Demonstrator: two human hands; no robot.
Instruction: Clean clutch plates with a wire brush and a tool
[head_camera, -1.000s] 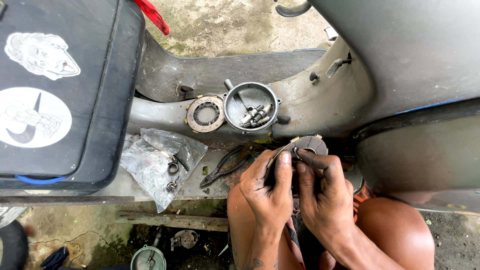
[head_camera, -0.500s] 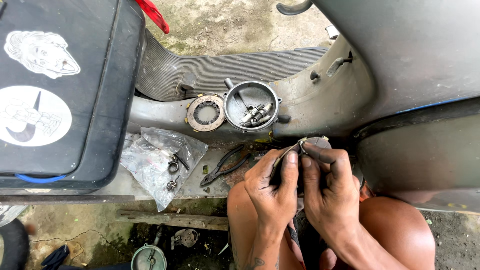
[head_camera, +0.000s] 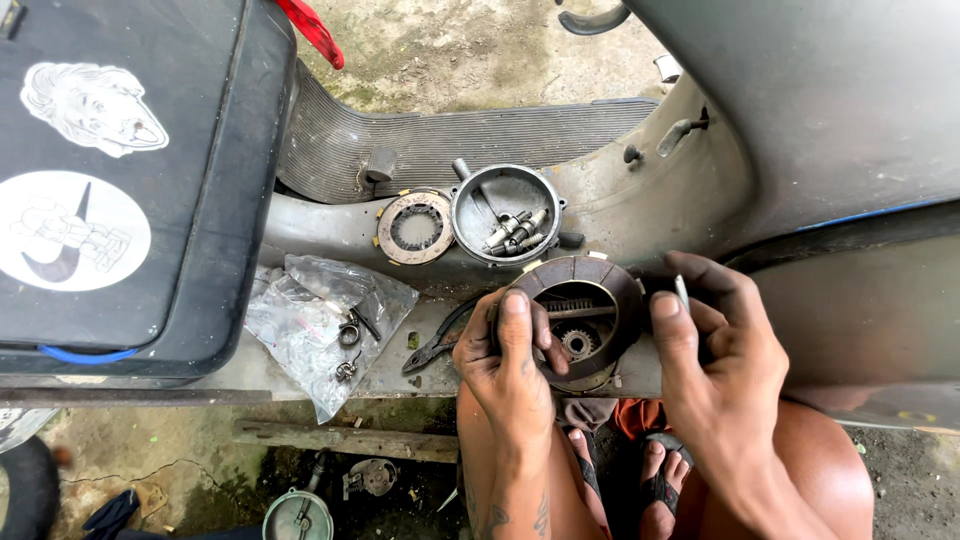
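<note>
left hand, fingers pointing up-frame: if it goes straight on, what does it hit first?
Past the round clutch assembly already in the left hand, probably the shallow metal dish holding bolts on the scooter floorboard. Depth is unclear: the hand may sit higher and pass above it.

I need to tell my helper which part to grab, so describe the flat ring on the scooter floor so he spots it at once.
Start at the scooter's grey floorboard. Beside the ribbed rubber mat sits a round metal cup holding bolts; the flat ring lies just left of it. Unlike the cup, it is thin, brownish, open-centred and toothed inside.
</note>
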